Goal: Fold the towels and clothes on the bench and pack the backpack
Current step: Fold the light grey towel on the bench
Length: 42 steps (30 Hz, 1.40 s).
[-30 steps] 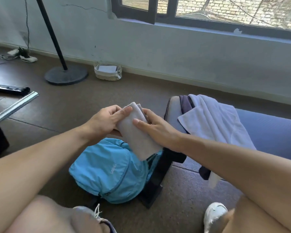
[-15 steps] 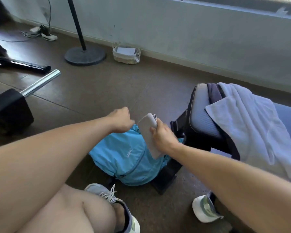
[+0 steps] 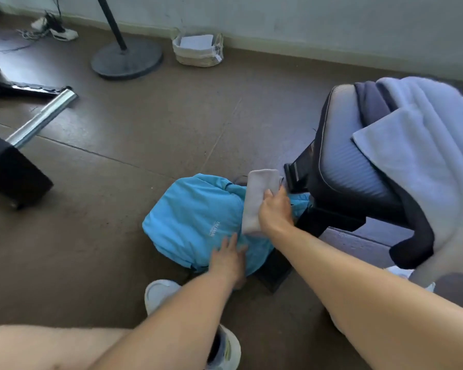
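Gripping a folded grey towel [image 3: 257, 201], the right hand [image 3: 274, 212] holds it over the blue backpack [image 3: 193, 217] on the floor. Left hand [image 3: 226, 259] rests flat, fingers straight, on the backpack's near side. Right: desk [image 3: 348, 166] with draped towels [image 3: 422, 134].

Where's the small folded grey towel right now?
The small folded grey towel is gripped in the right hand, centre of the head view, above the blue backpack beside the bench.

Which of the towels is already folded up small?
The small grey towel gripped in the right hand above the blue backpack; the larger pale towel lies spread over the bench.
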Available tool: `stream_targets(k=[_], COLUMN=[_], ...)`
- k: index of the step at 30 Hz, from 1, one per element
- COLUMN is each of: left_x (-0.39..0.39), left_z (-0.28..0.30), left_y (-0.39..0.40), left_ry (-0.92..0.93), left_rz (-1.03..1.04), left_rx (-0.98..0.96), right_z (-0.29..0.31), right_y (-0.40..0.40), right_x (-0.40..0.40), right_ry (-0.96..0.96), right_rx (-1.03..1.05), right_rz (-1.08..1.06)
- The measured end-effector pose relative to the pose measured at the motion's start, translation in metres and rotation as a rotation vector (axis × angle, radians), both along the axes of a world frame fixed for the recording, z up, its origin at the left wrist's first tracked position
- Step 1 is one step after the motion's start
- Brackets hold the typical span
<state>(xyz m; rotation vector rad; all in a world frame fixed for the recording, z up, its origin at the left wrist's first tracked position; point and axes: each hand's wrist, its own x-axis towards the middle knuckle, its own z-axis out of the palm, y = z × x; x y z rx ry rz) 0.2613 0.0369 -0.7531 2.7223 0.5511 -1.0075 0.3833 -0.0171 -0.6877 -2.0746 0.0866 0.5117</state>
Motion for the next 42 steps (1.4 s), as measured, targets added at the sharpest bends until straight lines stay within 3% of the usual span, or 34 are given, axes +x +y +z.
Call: stream_targets(k=[4, 8, 11, 16, 21, 27, 33, 37, 42], left_x=[-0.007, -0.004, 0.001, 0.012, 0.031, 0.036, 0.040, 0.035, 0.031], left_z=[-0.039, -0.055, -0.057, -0.021, 0.045, 0.110, 0.119, 0.117, 0.109], left_y=[-0.005, 0.014, 0.031, 0.068, 0.136, 0.174, 0.170, 0.163, 0.161], left_ry=[0.035, -0.053, -0.150, -0.347, -0.560, -0.502, -0.441, -0.436, -0.412], left_rz=[0.086, 0.094, 0.134, 0.163, 0.518, 0.714, 0.599, 0.489, 0.573], left_rx=[0.070, 0.224, 0.224, 0.146, 0.001, -0.228, -0.131, -0.072, -0.088], right_z=[-0.023, -0.039, -0.044, -0.047, -0.042, -0.042, -0.041, -0.049, -0.055], right_y=[0.001, 0.000, -0.001, 0.001, 0.005, 0.014, 0.024, 0.031, 0.043], right_x=[0.005, 0.004, 0.008, 0.012, 0.006, -0.015, -0.031, -0.038, -0.039], right_ry=[0.036, 0.071, 0.079, 0.134, 0.103, 0.153, 0.204, 0.307, 0.336], right_rx=[0.008, 0.008, 0.014, 0.038, 0.048, 0.010, -0.119, -0.139, -0.086], right_rz=[-0.093, -0.118, -0.127, -0.219, -0.241, -0.109, 0.346, 0.265, 0.108])
